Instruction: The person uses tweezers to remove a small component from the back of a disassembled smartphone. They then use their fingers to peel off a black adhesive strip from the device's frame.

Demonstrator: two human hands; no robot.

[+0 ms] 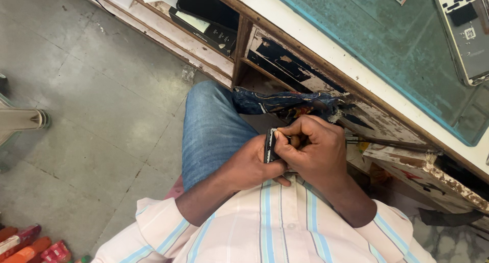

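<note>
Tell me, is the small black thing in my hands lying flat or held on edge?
On edge: the small black object shows its thin side upward, pinched between the left hand and right hand.

Place: a small repair shop or workshop, seemingly for phones.
Bench (pixel 326 51): worn wood with chipped white paint and a scuffed teal top.
On the bench: an opened phone (pixel 466 31) lying face down, its inner parts bare.
Under the bench: open shelves (pixel 168 18) with a dark flat box (pixel 206 26) and papers.
Floor (pixel 102 115): stained grey stone tiles.
Corner: bright red and orange packets (pixel 30 247) by the floor's edge.
</note>
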